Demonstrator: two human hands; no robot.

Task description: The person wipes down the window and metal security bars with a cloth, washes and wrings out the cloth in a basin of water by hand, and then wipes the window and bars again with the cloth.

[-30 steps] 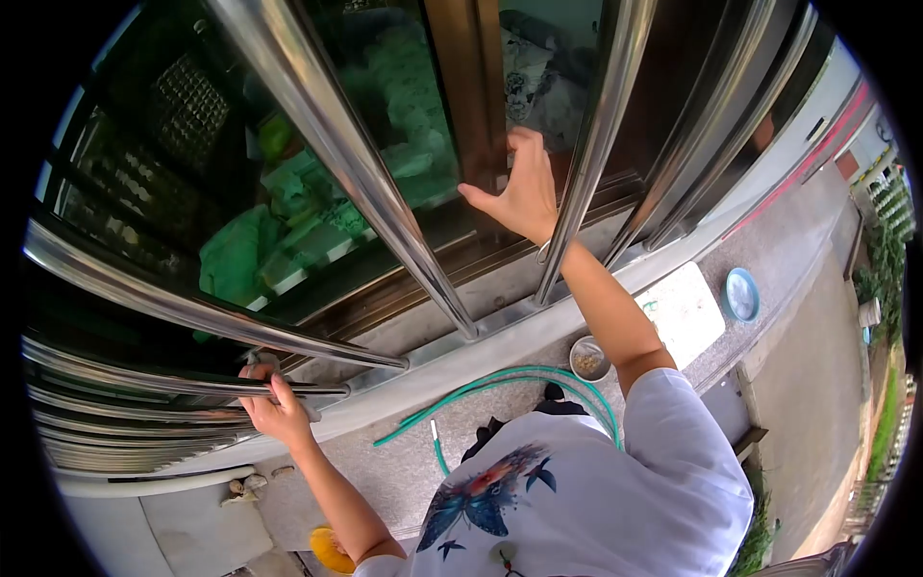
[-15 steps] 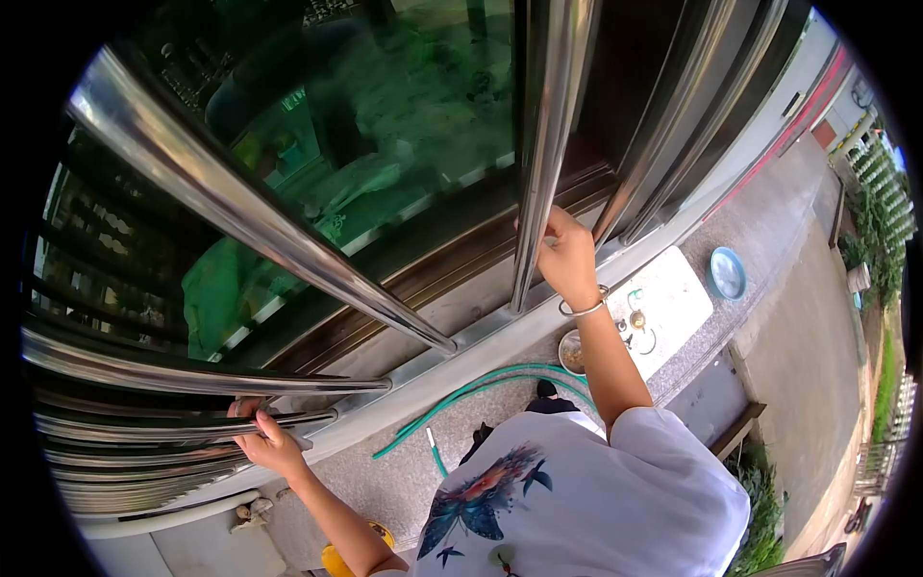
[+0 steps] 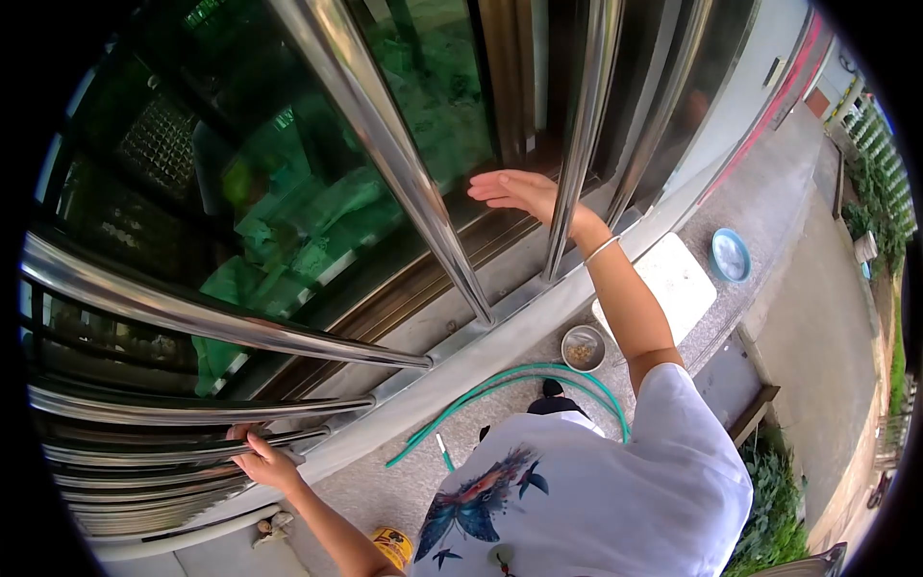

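the round, polished silver metal bar (image 3: 144,456) stands at the person's left, gripped by the left hand (image 3: 264,462), whose fingers curl round it, likely for steadiness; whether they hold anything else cannot be told. it looks smooth, shiny and streaked with reflections. the right hand (image 3: 524,192), empty, fingers straight and together, reaches behind another silver bar (image 3: 588,125), seemingly because the bars front the dark, green-tinted glass window (image 3: 317,231). farther out lies a thin green hose (image 3: 538,368).

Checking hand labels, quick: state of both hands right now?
Left hand: closed around a polished metal window bar; anything else in its grasp can't be told.
Right hand: open, fingers extended, nothing visibly held.
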